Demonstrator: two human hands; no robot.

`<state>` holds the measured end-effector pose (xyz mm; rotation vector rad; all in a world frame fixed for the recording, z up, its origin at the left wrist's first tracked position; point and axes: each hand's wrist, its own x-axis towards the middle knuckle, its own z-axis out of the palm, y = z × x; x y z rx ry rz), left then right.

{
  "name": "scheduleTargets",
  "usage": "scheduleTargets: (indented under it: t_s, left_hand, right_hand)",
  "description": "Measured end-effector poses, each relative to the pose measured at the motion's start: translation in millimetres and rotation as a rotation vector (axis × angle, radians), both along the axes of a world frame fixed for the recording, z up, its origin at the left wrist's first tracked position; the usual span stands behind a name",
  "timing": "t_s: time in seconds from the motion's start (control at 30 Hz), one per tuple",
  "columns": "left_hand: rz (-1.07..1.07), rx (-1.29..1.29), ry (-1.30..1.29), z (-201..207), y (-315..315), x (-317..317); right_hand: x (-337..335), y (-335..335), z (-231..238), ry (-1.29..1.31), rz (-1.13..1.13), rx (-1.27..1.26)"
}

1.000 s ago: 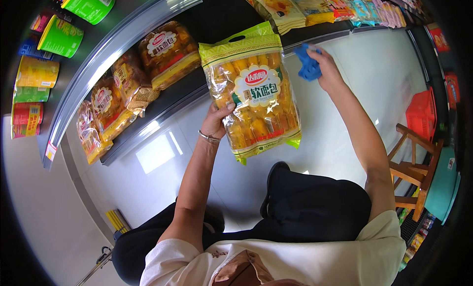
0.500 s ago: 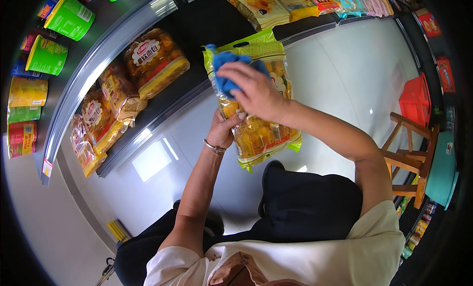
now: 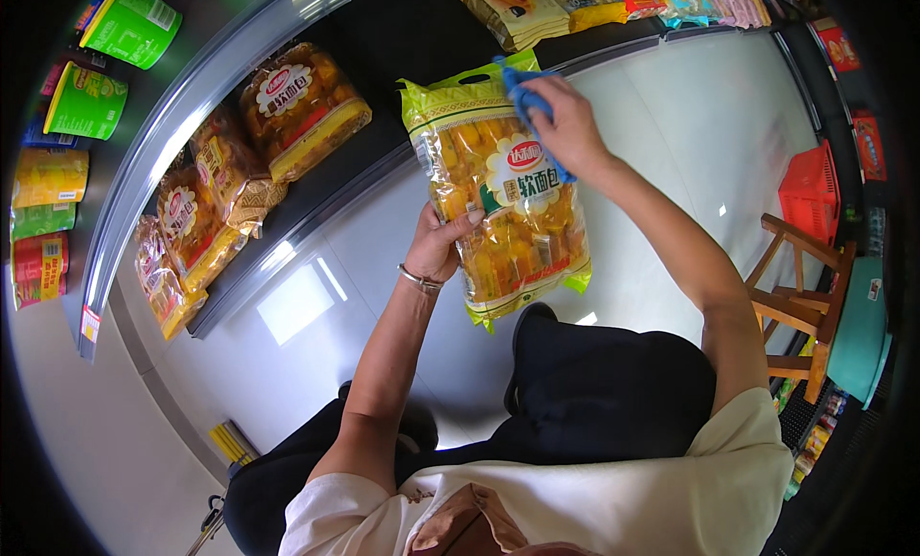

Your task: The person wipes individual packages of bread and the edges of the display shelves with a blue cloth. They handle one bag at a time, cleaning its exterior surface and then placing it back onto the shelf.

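Observation:
A large clear bag of bread rolls (image 3: pixel 513 235) with yellow-green ends hangs tilted slightly over the floor, in front of the lower shelf. My left hand (image 3: pixel 437 243) grips its left side, thumb on the front and the other fingers hidden behind. At the bag's upper right edge, my right hand (image 3: pixel 570 129) holds a blue cloth (image 3: pixel 527 98) bunched in its fingers. The cloth lies against the bag's right edge, and part of it sticks up past the handle cut-out.
More bagged bread (image 3: pixel 302 105) stands on the dark lower shelf (image 3: pixel 321 187) at left. Green tubs (image 3: pixel 131 24) line the shelf above. Flat snack packs (image 3: pixel 508 10) lie at the far side. To the right are a wooden stool (image 3: pixel 805 307), a red basket (image 3: pixel 810 194) and a teal tub (image 3: pixel 858 335).
My right hand has swept the blue cloth from the bag's upper left across to its upper right edge, uncovering the front label. My left hand keeps its grip.

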<state>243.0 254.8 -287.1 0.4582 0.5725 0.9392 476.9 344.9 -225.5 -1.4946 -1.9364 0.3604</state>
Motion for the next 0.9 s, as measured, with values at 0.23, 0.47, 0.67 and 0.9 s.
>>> scheduleTargets:
  t_s: [0.23, 0.47, 0.67, 0.9]
  left_hand:
    - [0.146, -0.238, -0.216, -30.5, 1.0, -3.8]
    - [0.100, -0.063, -0.050, -14.9, 9.8, -17.6]
    - [0.130, -0.129, -0.129, -0.5, 8.6, -16.7]
    - [0.137, -0.103, -0.171, 1.0, 6.0, -23.4]
  right_hand:
    - [-79.3, -73.3, 32.7, 0.023, 0.547, -0.069]
    - [-49.8, -45.3, 31.1, -0.121, 0.360, 0.106]
    - [-33.3, -41.6, 28.8, 0.000, 0.163, 0.026]
    - [-57.4, -66.2, 41.4, -0.101, 0.416, 0.089]
